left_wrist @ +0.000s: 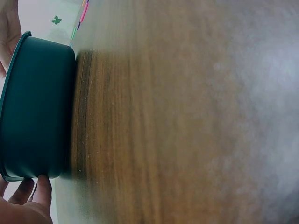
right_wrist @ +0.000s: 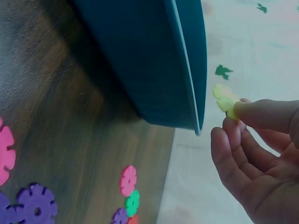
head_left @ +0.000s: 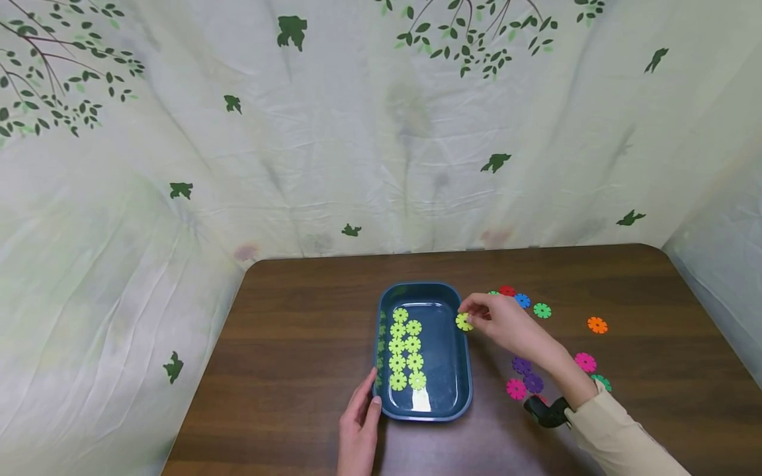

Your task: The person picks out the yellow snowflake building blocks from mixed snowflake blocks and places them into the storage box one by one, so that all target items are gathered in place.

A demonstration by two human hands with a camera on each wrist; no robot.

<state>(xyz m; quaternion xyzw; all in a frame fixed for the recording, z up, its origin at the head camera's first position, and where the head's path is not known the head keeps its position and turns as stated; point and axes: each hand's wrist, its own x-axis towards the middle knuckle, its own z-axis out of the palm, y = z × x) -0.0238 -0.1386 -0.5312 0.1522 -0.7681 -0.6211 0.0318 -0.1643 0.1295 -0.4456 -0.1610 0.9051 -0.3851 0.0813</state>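
Note:
My right hand (head_left: 506, 320) pinches a yellow-green notched, flower-shaped plastic disc (head_left: 464, 322) between thumb and fingertips, at the right rim of a deep blue tray (head_left: 449, 390). In the right wrist view the same disc (right_wrist: 224, 99) shows at the fingertips, beside the tray's wall (right_wrist: 135, 60). Two columns of matching discs (head_left: 413, 344) lie flat in the tray's left half. My left hand (head_left: 359, 426) rests against the tray's near left side, fairly straight fingers touching it. From the left wrist, its fingertips (left_wrist: 43, 184) meet the tray's outer wall (left_wrist: 39, 107).
Loose notched discs lie right of the tray on the brown table (head_left: 286, 344): purple (head_left: 533, 383), pink (head_left: 516, 389), green (head_left: 542, 310), blue (head_left: 522, 301), red (head_left: 507, 291) and orange (head_left: 597, 324). My right forearm partly covers that area. A leaf-patterned cloth (head_left: 357, 132) hangs behind the table.

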